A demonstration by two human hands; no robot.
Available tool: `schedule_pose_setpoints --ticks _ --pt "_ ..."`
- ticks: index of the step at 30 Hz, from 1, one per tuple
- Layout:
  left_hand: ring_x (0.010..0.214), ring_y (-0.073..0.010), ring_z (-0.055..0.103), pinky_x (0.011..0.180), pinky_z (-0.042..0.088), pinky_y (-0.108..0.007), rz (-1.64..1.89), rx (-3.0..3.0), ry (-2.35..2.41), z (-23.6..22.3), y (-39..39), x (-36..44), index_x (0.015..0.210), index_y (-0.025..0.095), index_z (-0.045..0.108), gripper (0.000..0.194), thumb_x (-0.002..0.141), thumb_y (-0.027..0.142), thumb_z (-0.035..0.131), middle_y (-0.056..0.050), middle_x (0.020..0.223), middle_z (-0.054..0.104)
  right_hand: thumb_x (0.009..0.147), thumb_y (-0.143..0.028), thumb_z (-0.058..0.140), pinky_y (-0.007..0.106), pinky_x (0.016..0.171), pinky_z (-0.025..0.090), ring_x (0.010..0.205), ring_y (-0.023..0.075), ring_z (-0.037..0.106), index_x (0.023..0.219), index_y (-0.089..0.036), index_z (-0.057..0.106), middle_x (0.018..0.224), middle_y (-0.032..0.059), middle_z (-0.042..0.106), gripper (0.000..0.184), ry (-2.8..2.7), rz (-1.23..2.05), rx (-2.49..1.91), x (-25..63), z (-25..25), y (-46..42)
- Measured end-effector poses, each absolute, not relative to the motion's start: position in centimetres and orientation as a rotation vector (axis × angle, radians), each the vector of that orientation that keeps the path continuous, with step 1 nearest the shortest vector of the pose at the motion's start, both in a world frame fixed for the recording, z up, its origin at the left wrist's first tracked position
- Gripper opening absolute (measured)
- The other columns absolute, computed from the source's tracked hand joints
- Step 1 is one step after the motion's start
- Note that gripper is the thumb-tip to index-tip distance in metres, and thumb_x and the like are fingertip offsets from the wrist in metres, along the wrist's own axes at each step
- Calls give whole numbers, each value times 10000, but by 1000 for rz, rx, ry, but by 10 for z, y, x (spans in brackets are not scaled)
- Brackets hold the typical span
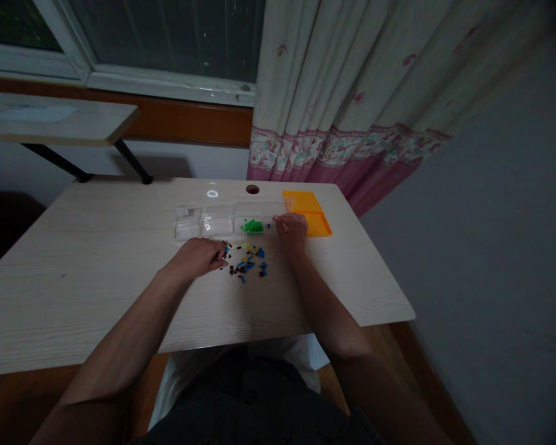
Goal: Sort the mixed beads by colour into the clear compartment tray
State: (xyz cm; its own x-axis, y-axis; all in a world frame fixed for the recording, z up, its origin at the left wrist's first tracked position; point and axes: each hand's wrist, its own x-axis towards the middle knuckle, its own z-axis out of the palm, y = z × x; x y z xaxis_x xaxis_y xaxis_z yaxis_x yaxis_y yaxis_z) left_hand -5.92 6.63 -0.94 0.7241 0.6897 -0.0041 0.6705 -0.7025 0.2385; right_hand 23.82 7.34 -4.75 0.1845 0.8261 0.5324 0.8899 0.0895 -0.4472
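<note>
My left hand rests at the left edge of a loose pile of small toy bricks in blue, brown and pale yellow. Its thumb is apart from its curled fingers, and no brick shows clearly in its grip. Over the right end of a row of clear plastic boxes is my right hand, its fingers pinched together; whatever they hold is too small to make out. Just left of its fingertips lies a blue brick. Green bricks fill part of one clear box.
An orange tray lies right of my right hand. Another clear box and a lidded clear one stand left of the green bricks. The table has a round hole at the back. A raised shelf stands at left.
</note>
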Motion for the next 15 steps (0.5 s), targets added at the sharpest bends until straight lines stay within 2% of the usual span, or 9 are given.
schedule_pose_setpoints --ticks 15 --pt "774 -184 607 661 362 -264 246 2693 911 -23 73 -58 929 227 550 245 902 463 608 -9 817 641 967 -411 529 346 894 390 937 204 599 867 -198 767 934 56 741 335 -1633 -84 -1728 238 -46 74"
